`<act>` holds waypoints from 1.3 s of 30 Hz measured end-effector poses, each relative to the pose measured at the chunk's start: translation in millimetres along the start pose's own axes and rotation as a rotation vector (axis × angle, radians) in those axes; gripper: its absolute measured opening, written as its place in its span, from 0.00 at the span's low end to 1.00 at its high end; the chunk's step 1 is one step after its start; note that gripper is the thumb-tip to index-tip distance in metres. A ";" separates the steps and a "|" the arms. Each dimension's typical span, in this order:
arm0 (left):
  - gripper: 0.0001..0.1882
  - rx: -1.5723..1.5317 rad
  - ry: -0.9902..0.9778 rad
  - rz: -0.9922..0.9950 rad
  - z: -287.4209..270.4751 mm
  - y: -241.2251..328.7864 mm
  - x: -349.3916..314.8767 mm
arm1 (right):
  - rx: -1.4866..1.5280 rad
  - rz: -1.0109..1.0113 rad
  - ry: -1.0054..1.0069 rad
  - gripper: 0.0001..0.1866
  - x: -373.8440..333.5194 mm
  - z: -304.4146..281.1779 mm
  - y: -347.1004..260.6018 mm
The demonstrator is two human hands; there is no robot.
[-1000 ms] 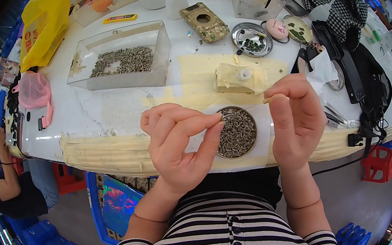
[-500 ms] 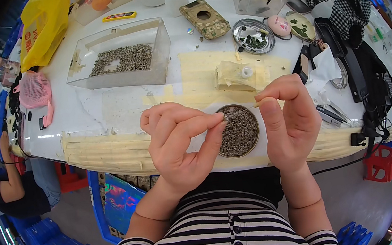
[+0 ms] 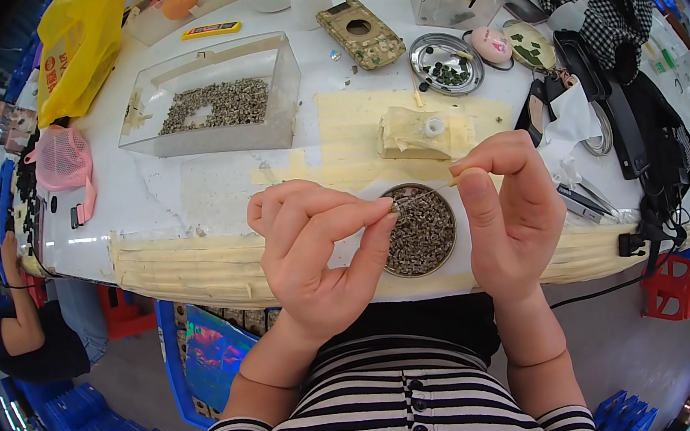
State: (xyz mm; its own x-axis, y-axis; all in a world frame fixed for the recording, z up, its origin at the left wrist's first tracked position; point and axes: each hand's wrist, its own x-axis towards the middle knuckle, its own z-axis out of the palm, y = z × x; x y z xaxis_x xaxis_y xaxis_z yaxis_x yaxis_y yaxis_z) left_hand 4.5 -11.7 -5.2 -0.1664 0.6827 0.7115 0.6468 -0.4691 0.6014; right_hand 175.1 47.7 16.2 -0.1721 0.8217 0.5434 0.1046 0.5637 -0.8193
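My left hand (image 3: 315, 249) is pinched at thumb and forefinger on a tiny metallic-looking part (image 3: 396, 206), mostly hidden by the fingertips. Facing it, my right hand (image 3: 514, 221) grips a thin, needle-like rod (image 3: 438, 188) with a pale yellowish end between thumb and forefinger. The rod slants toward the small part; I cannot tell whether the two touch. Beneath both hands, a round dish (image 3: 425, 269) full of small grey metal pieces rests on the table.
Beyond the hands sits a tape-covered block (image 3: 417, 136) with a white nozzle. A clear bin (image 3: 274, 129) of metal pieces is at left; a camouflage box (image 3: 361, 34) and metal plate (image 3: 475, 70) lie farther back. Tweezers (image 3: 597, 195) lie at right. Another person (image 3: 30, 314) sits far left.
The thin rod has shifted slightly in its angle between the fingertips. Both hands keep nearly the same place and pinch.
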 end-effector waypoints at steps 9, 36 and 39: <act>0.14 -0.007 0.004 -0.003 0.1 -0.7 -0.7 | -0.026 -0.038 0.188 0.04 5.8 -1.9 5.3; 0.14 0.163 0.034 0.079 0.5 4.9 -0.5 | -0.243 -0.285 -0.115 0.10 -2.9 10.4 1.6; 0.14 0.149 0.035 0.049 0.3 2.3 -1.0 | -0.337 -0.460 -0.054 0.15 -6.8 11.5 1.6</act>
State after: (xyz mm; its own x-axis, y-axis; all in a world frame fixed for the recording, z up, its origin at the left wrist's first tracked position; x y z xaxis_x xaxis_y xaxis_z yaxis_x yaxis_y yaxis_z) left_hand 6.4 -13.3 -4.7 -0.1558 0.6397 0.7527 0.7580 -0.4112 0.5064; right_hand 165.3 42.0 9.1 -0.3226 0.4850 0.8129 0.3124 0.8652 -0.3922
